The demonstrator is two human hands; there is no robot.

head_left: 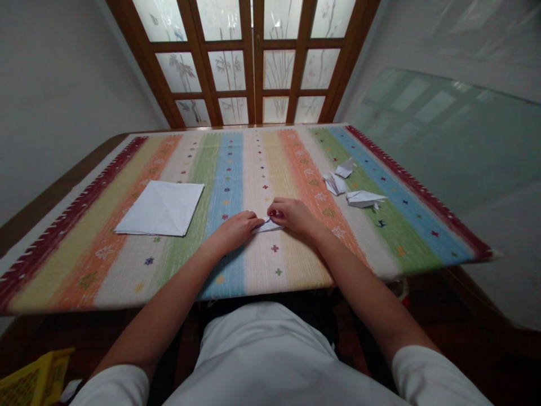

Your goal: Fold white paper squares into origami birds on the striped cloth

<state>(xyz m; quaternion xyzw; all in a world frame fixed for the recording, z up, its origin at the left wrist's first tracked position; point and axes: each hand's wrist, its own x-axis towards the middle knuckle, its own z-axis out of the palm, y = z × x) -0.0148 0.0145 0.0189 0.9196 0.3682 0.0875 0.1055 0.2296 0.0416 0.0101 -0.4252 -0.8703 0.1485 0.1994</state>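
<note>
A small piece of folded white paper (pixel 269 226) lies on the striped tablecloth, close to the table's front edge. My left hand (pixel 237 229) grips its left end, fingers closed on it. On the other side my right hand (pixel 293 214) pinches the paper near its upper right, thumb and fingers together. Both hands rest low over the cloth and cover parts of the paper, so its full shape is hidden. To the left lies a stack of square white paper sheets (pixel 163 207).
Three folded paper figures (pixel 364 198) lie at the right of the striped tablecloth (pixel 228 254). Beyond the table stand wooden doors with glass panes (pixel 228 70). A glass panel (pixel 422 129) leans by the right wall. A yellow plastic crate (pixel 38 380) is on the floor at lower left.
</note>
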